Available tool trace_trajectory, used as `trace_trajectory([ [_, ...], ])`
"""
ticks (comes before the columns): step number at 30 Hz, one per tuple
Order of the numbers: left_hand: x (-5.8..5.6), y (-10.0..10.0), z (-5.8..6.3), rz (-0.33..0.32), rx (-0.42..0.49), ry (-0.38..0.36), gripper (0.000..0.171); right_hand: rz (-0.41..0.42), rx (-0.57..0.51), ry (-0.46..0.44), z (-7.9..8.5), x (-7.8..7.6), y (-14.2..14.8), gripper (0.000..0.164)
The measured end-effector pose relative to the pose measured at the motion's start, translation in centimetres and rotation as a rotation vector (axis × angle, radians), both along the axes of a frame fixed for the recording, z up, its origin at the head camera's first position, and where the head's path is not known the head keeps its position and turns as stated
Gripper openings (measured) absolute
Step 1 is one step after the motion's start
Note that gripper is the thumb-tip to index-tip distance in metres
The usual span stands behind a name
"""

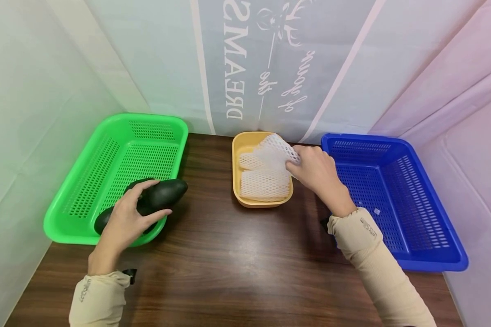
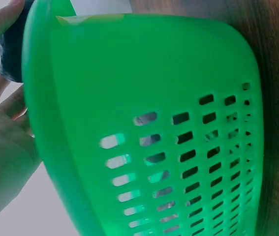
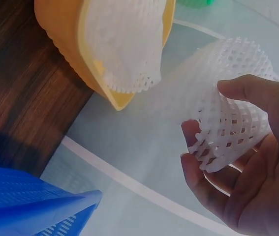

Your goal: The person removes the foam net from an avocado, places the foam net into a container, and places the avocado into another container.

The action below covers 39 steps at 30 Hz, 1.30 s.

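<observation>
My left hand (image 1: pixel 127 215) holds a dark, glossy eggplant (image 1: pixel 163 196) between thumb and fingers, over the near right rim of the green basket (image 1: pixel 59 227). Other dark eggplants (image 1: pixel 103 220) lie under that hand, partly hidden by it. In the left wrist view the basket wall covers much of the scene; only part of an eggplant (image 2: pixel 12 51) shows. My right hand (image 1: pixel 317 168) pinches a white foam net sleeve (image 1: pixel 276 150) by its end, above the yellow bin (image 1: pixel 262 204). The right wrist view shows the sleeve (image 3: pixel 237 108) between thumb and fingers.
More white foam net sleeves (image 1: pixel 265 185) lie in the yellow bin at the table's back middle. A blue basket (image 1: pixel 438 265) stands at the right, with a small pale piece (image 1: pixel 377 211) inside. Behind the brown wooden table (image 1: pixel 245 272) hangs a printed cloth (image 1: pixel 167 68).
</observation>
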State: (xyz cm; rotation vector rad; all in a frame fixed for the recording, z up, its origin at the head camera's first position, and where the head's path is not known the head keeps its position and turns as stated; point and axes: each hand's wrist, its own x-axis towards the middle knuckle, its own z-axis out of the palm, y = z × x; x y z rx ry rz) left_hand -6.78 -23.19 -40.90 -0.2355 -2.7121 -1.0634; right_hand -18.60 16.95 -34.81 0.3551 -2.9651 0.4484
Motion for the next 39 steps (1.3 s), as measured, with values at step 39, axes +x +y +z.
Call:
trace_trajectory([
  [39,-1.6,-1.9,-2.7,0.231,-0.123,-0.267,0.076,-0.104,-0.077,0.01,-3.3,-4.9,-1.7,0.038],
])
